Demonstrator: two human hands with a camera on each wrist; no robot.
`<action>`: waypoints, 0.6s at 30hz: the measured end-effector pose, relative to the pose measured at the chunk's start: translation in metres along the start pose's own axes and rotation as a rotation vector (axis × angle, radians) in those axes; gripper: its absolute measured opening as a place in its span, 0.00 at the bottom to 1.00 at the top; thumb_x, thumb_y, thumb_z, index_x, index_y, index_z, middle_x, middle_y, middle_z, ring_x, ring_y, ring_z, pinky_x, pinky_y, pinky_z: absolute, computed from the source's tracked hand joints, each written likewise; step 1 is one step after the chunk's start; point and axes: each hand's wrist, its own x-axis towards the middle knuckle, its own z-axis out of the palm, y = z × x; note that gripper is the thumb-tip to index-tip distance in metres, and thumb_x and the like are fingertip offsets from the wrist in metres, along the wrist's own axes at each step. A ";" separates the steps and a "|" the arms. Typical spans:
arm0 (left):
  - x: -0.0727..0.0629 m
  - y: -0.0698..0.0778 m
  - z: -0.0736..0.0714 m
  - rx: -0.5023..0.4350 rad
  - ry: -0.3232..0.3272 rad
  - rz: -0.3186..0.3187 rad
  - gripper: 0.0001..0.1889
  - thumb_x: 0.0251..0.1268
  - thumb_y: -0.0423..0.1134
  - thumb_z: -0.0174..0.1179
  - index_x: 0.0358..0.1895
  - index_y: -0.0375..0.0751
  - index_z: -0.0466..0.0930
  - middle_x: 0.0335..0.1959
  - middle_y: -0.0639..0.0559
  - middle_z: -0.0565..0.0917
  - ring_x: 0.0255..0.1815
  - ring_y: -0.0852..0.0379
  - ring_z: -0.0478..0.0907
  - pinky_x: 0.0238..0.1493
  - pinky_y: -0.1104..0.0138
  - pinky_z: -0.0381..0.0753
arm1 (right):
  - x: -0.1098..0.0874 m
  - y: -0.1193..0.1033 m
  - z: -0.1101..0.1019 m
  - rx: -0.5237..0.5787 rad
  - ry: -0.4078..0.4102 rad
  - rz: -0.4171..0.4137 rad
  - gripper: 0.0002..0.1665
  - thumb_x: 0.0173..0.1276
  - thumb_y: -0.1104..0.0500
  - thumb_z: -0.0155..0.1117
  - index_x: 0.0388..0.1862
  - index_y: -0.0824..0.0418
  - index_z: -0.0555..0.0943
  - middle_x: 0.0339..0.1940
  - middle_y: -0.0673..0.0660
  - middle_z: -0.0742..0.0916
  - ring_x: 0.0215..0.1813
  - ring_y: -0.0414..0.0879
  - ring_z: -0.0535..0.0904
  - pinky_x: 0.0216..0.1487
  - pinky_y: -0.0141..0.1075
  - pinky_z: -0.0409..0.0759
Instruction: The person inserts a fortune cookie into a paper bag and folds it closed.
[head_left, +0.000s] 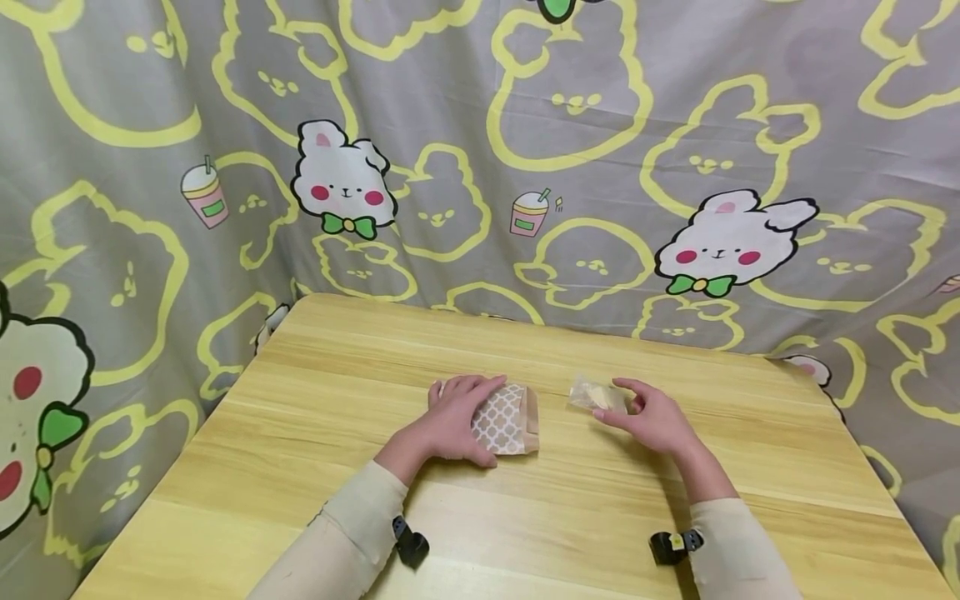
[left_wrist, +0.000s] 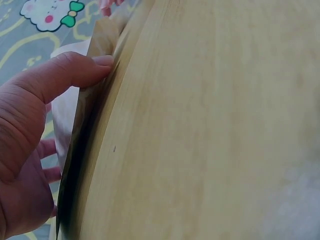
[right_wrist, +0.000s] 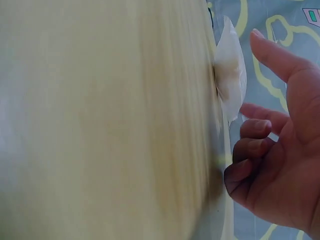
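Note:
A flat brown paper bag (head_left: 502, 421) with a white lattice print lies on the table in front of the left hand (head_left: 453, 421). That hand spans the bag, its thumb at the near edge and its fingers over the far side. In the left wrist view, the thumb (left_wrist: 82, 70) bears on the bag's raised paper edge. The right hand (head_left: 656, 417) is at a small clear packet (head_left: 596, 394) with something pale inside. Its thumb and index finger are spread apart around the packet's right end; in the right wrist view the other fingers (right_wrist: 250, 150) are loosely bent.
The wood-grain table (head_left: 525, 533) extends under both arms. A grey curtain (head_left: 465, 275) with yellow outlines and rabbit heads hangs along the table's back and sides. A small black camera (head_left: 411, 546) sits on the left wrist and another camera (head_left: 675, 546) on the right.

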 end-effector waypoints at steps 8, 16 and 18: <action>0.000 -0.001 0.001 0.017 0.010 0.002 0.66 0.29 0.58 0.80 0.80 0.59 0.53 0.71 0.52 0.65 0.72 0.44 0.55 0.67 0.37 0.40 | -0.007 0.000 0.003 -0.011 -0.017 0.032 0.52 0.57 0.32 0.72 0.70 0.64 0.71 0.28 0.56 0.73 0.28 0.48 0.67 0.28 0.39 0.65; 0.001 0.000 0.001 0.021 0.013 0.010 0.66 0.28 0.58 0.80 0.80 0.58 0.54 0.70 0.53 0.65 0.71 0.44 0.55 0.67 0.37 0.40 | -0.022 -0.004 0.010 0.014 -0.020 0.021 0.49 0.55 0.34 0.75 0.66 0.64 0.75 0.24 0.54 0.73 0.23 0.46 0.66 0.24 0.36 0.65; 0.002 0.000 0.001 0.022 0.009 0.006 0.66 0.28 0.59 0.80 0.80 0.58 0.53 0.70 0.53 0.65 0.71 0.44 0.55 0.67 0.37 0.40 | -0.025 -0.006 0.011 0.023 -0.023 0.014 0.48 0.55 0.35 0.76 0.65 0.63 0.76 0.24 0.54 0.72 0.24 0.45 0.66 0.24 0.36 0.65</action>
